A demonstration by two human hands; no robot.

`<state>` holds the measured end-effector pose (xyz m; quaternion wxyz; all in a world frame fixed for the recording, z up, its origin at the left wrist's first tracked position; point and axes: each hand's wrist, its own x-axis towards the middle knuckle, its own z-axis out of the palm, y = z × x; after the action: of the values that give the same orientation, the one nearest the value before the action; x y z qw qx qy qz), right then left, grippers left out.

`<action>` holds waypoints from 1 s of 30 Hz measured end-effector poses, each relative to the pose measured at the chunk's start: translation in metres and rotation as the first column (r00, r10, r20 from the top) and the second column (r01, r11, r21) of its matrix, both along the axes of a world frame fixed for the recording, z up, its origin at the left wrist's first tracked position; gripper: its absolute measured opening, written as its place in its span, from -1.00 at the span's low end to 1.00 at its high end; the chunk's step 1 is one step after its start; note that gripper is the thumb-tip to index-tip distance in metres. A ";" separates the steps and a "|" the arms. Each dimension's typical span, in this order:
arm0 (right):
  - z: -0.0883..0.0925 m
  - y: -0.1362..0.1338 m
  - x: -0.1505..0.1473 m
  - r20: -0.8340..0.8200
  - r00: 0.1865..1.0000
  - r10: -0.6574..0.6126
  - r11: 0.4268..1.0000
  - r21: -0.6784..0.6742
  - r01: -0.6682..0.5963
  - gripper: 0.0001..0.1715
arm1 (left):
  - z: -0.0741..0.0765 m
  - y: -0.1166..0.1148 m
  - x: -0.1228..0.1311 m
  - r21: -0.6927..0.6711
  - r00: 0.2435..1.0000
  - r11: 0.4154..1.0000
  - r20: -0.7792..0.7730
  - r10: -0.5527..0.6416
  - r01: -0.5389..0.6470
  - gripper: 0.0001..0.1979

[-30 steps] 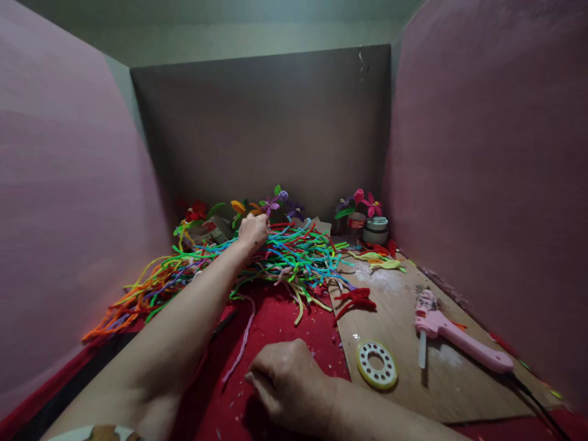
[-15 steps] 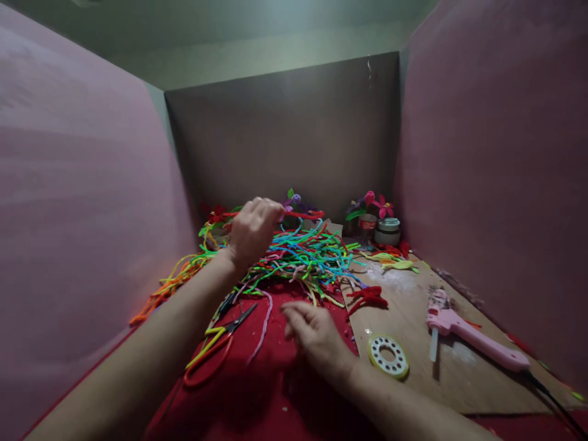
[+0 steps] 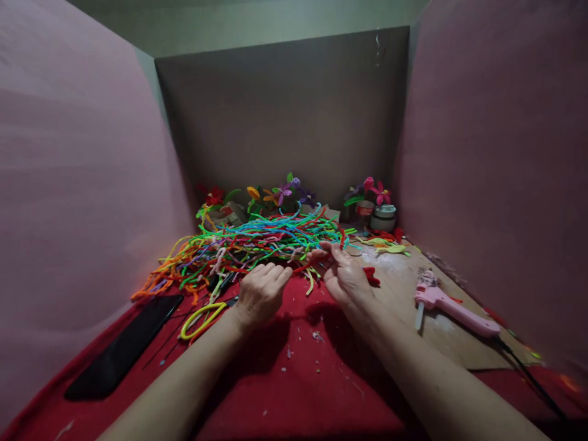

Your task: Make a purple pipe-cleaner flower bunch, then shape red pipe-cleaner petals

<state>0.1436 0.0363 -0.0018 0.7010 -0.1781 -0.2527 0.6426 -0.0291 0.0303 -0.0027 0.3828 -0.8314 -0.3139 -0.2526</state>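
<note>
A red pipe cleaner [image 3: 301, 267] stretches between my two hands, just in front of the pile of colored pipe cleaners [image 3: 271, 236]. My left hand [image 3: 261, 293] is closed around it, knuckles up, and one end sticks out to the left. The fingers of my right hand [image 3: 342, 269] pinch it on the other side, with a red tip rising above them. Yellow-and-orange-handled scissors [image 3: 202, 320] lie partly behind my left forearm. Beyond my right hand, some short red pieces [image 3: 371, 277] rest on the cardboard.
A pink glue gun [image 3: 454, 306] with its cord lies on the cardboard sheet [image 3: 487, 358] at right. To the left is a black phone-like slab [image 3: 124, 346]. Fuzzy flowers [image 3: 285, 191] and a lidded jar [image 3: 383, 217] stand at the back. Pink walls [image 3: 496, 153] flank the red cloth [image 3: 285, 392].
My left hand has come down from above the pile, bringing the red pipe cleaner nearer. My right hand has moved up and now pinches it too. The view has tilted downward.
</note>
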 end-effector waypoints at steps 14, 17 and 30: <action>0.016 -0.009 0.014 0.109 0.994 0.006 1.000 0.009 -0.007 -0.71 | -0.004 0.001 -0.006 -0.221 0.997 0.972 -0.022 0.071 -0.074 -0.74; 0.019 -0.009 0.017 0.160 0.987 -0.023 0.998 0.057 0.014 -0.70 | 0.000 0.006 -0.014 -0.351 0.995 0.934 0.045 0.090 -0.069 -0.74; 0.032 -0.001 0.048 0.072 0.983 0.169 0.985 -0.048 -0.166 -0.52 | 0.030 0.011 -0.036 -0.657 0.582 0.503 0.745 0.325 0.561 -0.78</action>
<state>0.1916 0.0351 0.0306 0.6305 -0.1954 -0.2797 0.6972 -0.0654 0.0412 0.0275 -0.2868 -0.7157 -0.4628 -0.4374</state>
